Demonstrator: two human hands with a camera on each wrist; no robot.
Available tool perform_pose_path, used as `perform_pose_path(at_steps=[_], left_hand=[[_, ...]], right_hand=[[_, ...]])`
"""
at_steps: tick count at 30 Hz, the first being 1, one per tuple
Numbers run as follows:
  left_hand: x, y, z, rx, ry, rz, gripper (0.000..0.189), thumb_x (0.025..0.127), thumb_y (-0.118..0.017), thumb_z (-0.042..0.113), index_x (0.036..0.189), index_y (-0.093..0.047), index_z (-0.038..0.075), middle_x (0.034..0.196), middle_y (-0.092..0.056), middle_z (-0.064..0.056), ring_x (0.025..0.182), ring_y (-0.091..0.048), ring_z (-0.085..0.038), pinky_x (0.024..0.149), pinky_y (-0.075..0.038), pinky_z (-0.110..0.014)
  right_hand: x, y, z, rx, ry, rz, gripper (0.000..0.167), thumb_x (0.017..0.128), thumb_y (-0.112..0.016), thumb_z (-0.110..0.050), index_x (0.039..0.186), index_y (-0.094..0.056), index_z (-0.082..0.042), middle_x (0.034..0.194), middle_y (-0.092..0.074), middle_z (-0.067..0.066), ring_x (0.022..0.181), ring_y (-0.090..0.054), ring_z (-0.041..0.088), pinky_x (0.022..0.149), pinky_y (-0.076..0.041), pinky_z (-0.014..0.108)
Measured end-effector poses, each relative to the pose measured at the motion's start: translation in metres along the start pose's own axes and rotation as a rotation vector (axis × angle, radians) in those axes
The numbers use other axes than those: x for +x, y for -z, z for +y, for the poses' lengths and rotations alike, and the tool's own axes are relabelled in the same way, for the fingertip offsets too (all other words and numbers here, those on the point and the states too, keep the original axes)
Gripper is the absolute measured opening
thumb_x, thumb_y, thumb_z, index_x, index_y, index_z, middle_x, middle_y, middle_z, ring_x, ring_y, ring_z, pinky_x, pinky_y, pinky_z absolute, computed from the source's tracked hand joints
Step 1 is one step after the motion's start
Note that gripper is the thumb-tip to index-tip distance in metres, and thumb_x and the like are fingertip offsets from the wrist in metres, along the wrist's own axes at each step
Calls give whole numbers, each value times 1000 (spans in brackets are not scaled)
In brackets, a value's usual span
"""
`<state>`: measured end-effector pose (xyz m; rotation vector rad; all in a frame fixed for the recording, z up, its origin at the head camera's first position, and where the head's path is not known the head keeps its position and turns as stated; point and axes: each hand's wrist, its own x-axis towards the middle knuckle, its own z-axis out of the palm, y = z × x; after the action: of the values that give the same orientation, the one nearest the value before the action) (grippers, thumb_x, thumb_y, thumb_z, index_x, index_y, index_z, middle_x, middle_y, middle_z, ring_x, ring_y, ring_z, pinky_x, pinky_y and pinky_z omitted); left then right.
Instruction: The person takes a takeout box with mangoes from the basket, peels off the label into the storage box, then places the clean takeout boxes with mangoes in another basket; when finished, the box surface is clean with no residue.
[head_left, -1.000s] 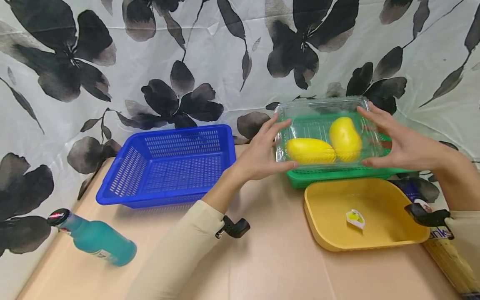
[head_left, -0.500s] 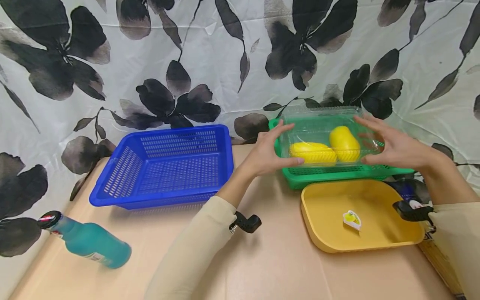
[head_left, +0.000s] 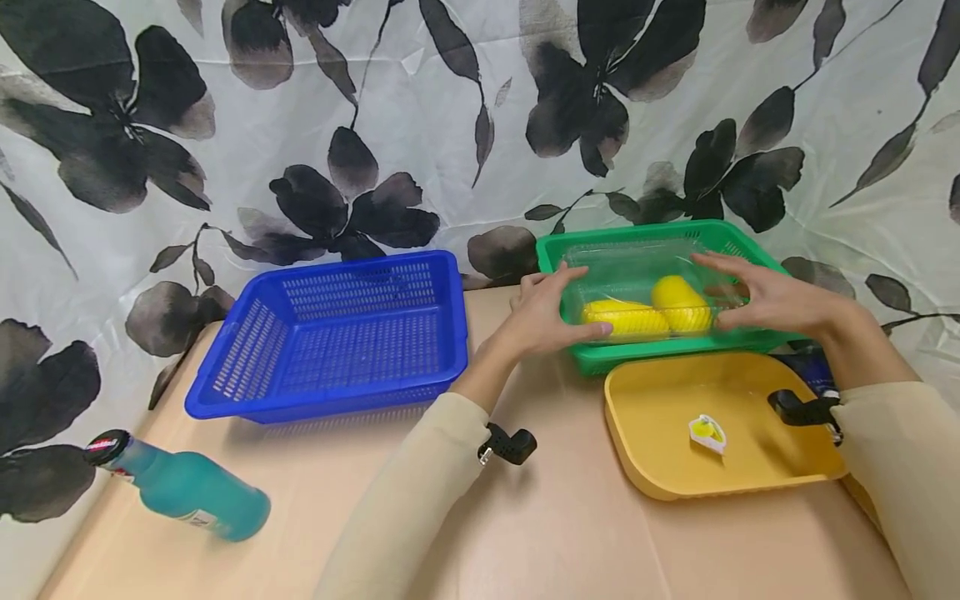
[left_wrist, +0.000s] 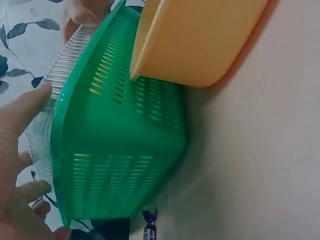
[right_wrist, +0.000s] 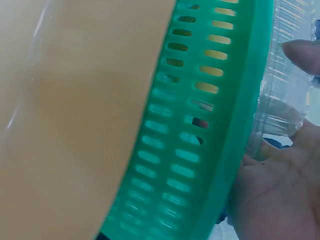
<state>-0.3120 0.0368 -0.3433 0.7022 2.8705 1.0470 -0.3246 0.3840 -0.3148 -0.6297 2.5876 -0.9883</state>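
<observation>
A clear plastic clamshell box (head_left: 630, 271) with two yellow mangoes (head_left: 681, 304) inside sits low in the mouth of a green slotted basket (head_left: 592, 364). My left hand (head_left: 542, 315) grips the box's left end, thumb at the front and fingers behind. At the opposite end my right hand (head_left: 780, 302) holds it the same way. In the left wrist view, the box's ribbed side (left_wrist: 70, 60) stands above the basket's rim. The right wrist view has my right hand (right_wrist: 285, 195) against the box's end. Whether the box touches the basket floor is hidden.
Directly in front of the green basket is a yellow tub (head_left: 652, 483) with a small white-and-yellow packet (head_left: 707, 434) in it. A blue slotted basket (head_left: 337, 392) stands left. A teal bottle (head_left: 202, 492) lies front left. A floral cloth (head_left: 450, 125) hangs behind.
Both hands have lowered the box of mangoes from above the green basket down into it. More of the basket's back rim shows now.
</observation>
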Motion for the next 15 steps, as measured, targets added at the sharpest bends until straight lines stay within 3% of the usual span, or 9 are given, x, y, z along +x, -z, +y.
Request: perform_pose_path(at_steps=[4, 9, 15], left_hand=[[3, 0, 2, 23, 7, -13, 89, 85, -73, 64, 160, -37, 29, 170, -25, -5, 145, -26, -30, 112, -29, -62], [9, -4, 3, 90, 34, -52, 89, 86, -69, 67, 159, -39, 27, 164, -37, 3, 145, -25, -29, 107, -31, -56], [12, -12, 4, 206, 47, -103, 75, 92, -63, 66, 154, -46, 27, 167, -30, -5, 151, -15, -31, 107, -30, -57]], right_hand=[[3, 2, 3, 5, -16, -22, 95, 93, -70, -6, 167, -12, -17, 171, -3, 22, 143, -31, 59, 94, -53, 62], [6, 4, 8, -19, -58, -31, 88, 95, -67, -10, 166, -15, -16, 168, -7, 28, 141, -33, 61, 96, -45, 72], [10, 0, 12, -75, -99, -34, 83, 97, -66, -14, 165, -19, -10, 164, -15, 34, 136, -40, 61, 96, -45, 71]])
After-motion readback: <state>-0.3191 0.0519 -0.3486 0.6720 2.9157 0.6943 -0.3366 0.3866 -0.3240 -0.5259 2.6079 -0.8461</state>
